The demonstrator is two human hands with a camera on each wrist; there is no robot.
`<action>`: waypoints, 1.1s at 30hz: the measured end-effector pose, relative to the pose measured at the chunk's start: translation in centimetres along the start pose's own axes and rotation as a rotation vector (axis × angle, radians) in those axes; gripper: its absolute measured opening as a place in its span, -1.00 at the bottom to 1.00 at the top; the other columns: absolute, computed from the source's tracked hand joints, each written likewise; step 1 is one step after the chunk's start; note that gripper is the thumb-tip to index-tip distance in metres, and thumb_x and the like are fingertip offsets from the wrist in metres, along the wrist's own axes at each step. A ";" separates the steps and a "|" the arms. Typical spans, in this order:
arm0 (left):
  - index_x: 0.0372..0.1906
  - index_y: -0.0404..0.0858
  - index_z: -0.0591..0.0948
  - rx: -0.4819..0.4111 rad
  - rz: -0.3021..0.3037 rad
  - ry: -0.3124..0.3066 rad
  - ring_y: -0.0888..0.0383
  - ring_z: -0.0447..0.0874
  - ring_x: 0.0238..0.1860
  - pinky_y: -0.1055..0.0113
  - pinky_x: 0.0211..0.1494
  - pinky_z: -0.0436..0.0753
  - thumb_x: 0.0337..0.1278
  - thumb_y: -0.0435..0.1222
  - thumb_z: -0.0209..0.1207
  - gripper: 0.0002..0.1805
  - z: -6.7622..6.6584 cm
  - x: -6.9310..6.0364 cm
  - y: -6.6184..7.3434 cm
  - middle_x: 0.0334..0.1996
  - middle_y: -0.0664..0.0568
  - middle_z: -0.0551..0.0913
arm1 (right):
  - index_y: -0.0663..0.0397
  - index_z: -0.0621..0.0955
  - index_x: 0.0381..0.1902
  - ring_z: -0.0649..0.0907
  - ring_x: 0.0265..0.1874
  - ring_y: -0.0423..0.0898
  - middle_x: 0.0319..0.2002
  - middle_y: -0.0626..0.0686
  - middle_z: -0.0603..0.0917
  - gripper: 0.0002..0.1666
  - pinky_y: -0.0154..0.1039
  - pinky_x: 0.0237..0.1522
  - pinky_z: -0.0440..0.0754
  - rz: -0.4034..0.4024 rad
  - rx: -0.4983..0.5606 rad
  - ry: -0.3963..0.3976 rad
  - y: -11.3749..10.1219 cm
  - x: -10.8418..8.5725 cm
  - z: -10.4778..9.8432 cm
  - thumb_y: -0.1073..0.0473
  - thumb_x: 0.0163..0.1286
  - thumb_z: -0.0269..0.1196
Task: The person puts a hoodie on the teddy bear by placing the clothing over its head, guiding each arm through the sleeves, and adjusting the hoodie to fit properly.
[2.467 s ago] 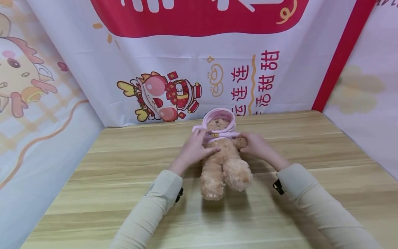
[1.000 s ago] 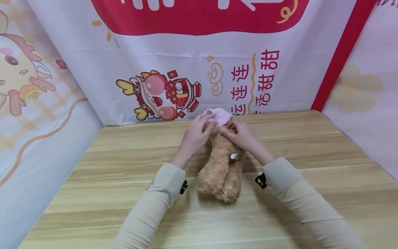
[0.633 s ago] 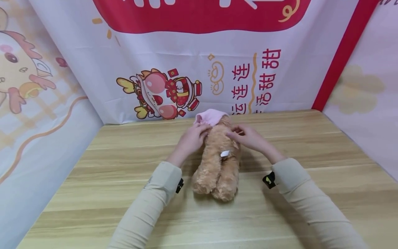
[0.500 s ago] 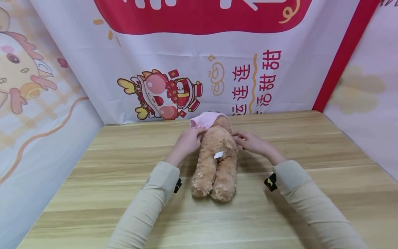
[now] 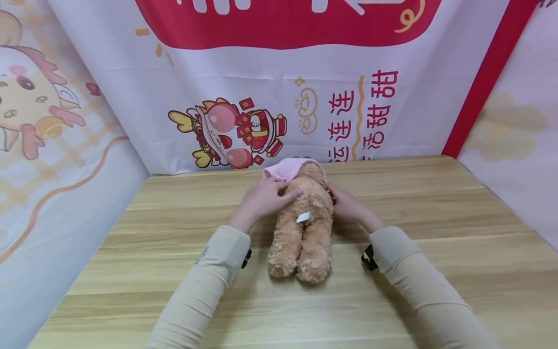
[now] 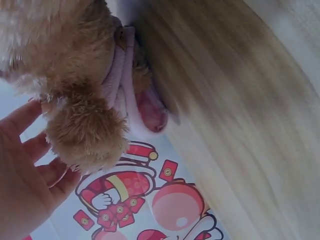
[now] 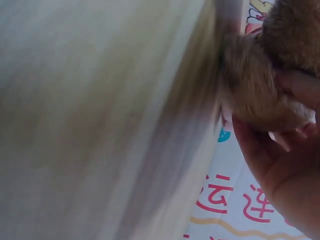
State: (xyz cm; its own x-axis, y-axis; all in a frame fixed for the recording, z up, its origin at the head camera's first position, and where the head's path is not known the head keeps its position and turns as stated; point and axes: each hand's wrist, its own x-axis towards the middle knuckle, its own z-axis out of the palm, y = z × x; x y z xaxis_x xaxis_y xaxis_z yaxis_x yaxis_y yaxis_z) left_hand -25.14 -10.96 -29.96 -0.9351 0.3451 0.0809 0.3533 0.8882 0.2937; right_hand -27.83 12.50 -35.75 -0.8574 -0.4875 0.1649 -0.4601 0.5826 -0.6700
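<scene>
A light-brown teddy bear (image 5: 316, 230) lies face down on the wooden table, legs toward me, a small white tag (image 5: 303, 217) on its back. Pink hooded clothing (image 5: 284, 169) lies beside its head, to the left. My left hand (image 5: 263, 199) rests on the bear's left side, thumb stretched over its back; in the left wrist view its fingers spread against a furry arm (image 6: 87, 132). On the other side my right hand (image 5: 350, 206) grips the bear's other arm (image 7: 252, 87), thumb and fingers on either side of it. The bear's face is hidden.
The wood-grain table (image 5: 174, 281) extends around the bear. A printed white and red cloth (image 5: 279, 68) hangs along its back edge, close to the bear's head. Patterned walls (image 5: 87, 194) stand at the left and right.
The bear, face up at first, has been turned face down and straightened. Its pink hood has shifted left of the head. Most recently, my left thumb has moved onto its back.
</scene>
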 end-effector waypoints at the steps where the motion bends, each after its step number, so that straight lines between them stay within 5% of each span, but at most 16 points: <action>1: 0.35 -0.02 0.39 -0.004 0.001 0.009 -0.14 0.30 0.38 -0.06 0.39 0.32 0.24 0.29 -0.12 -0.29 0.0 0.0 0.1 0.38 -0.04 0.37 | 0.32 0.39 0.07 0.55 0.05 0.30 0.03 0.41 0.55 -0.54 0.16 0.14 0.50 0.006 -0.023 0.020 -0.1 0.0 0.0 0.45 0.16 0.13; 5: 0.33 0.00 0.41 -0.037 0.056 0.053 -0.12 0.34 0.36 -0.04 0.37 0.35 0.31 0.15 -0.08 -0.41 0.3 0.1 0.2 0.34 -0.07 0.40 | 0.28 0.48 -0.09 0.59 -0.23 0.18 -0.25 0.30 0.62 -0.57 0.03 -0.17 0.58 0.024 -0.126 0.092 -0.4 0.2 -0.9 0.51 0.00 0.08; 9: 0.34 0.03 0.40 -0.085 0.115 0.056 -0.08 0.36 0.35 -0.02 0.36 0.39 0.38 0.06 -0.13 -0.49 0.8 0.3 0.7 0.34 -0.03 0.41 | 0.23 0.53 -0.19 0.52 -0.36 0.06 -0.40 0.16 0.55 -0.62 -0.17 -0.32 0.45 0.091 -0.183 0.132 -0.6 0.2 -2.5 0.48 -0.03 0.04; 16: 0.07 0.05 0.59 -0.166 0.070 0.020 0.02 0.54 0.21 0.04 0.23 0.50 0.31 0.26 -0.18 -0.45 1.9 0.7 1.3 0.14 0.10 0.60 | 0.21 0.59 -0.14 0.55 -0.33 0.02 -0.32 0.17 0.58 -0.61 -0.26 -0.35 0.47 0.161 -0.144 0.047 -0.9 0.1 -4.6 0.39 -0.01 0.11; 21: -0.22 -0.14 0.54 -0.182 0.090 0.047 0.08 0.59 -0.11 0.16 -0.05 0.56 0.23 0.22 0.00 -0.50 2.9 0.9 1.9 -0.21 -0.03 0.62 | 0.25 0.57 -0.07 0.60 -0.08 0.13 -0.04 0.29 0.61 -0.68 -0.14 -0.11 0.58 0.237 -0.008 0.027 -1.7 0.2 -5.0 0.22 0.26 0.08; 27: -0.08 -0.17 0.50 -0.231 0.113 0.027 0.09 0.61 -0.10 0.20 -0.01 0.56 0.19 0.17 0.10 -0.50 4.3 0.7 3.5 -0.16 -0.01 0.65 | 0.29 0.42 0.13 0.42 0.24 0.25 0.22 0.35 0.43 -0.56 0.12 0.29 0.38 0.301 0.028 0.152 -2.3 1.6 -4.8 0.09 0.42 0.03; 33: -0.22 -0.13 0.46 -0.150 0.144 0.040 0.15 0.56 -0.27 0.27 -0.13 0.53 0.03 0.18 0.23 -0.51 4.8 0.3 4.1 -0.35 0.08 0.59 | 0.29 0.25 0.29 0.42 0.24 0.23 0.29 0.36 0.36 -0.49 0.08 0.30 0.38 0.383 0.089 0.244 -1.7 2.5 -3.3 0.08 0.53 -0.12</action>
State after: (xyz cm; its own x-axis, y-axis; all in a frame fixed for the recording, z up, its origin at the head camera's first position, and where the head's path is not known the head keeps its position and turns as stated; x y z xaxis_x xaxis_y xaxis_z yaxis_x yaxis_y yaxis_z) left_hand -23.84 -5.70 -33.31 -0.8769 0.4501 0.1688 0.4775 0.7746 0.4147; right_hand -30.01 12.44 -31.84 -0.9958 -0.0747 0.0521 -0.0876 0.6277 -0.7735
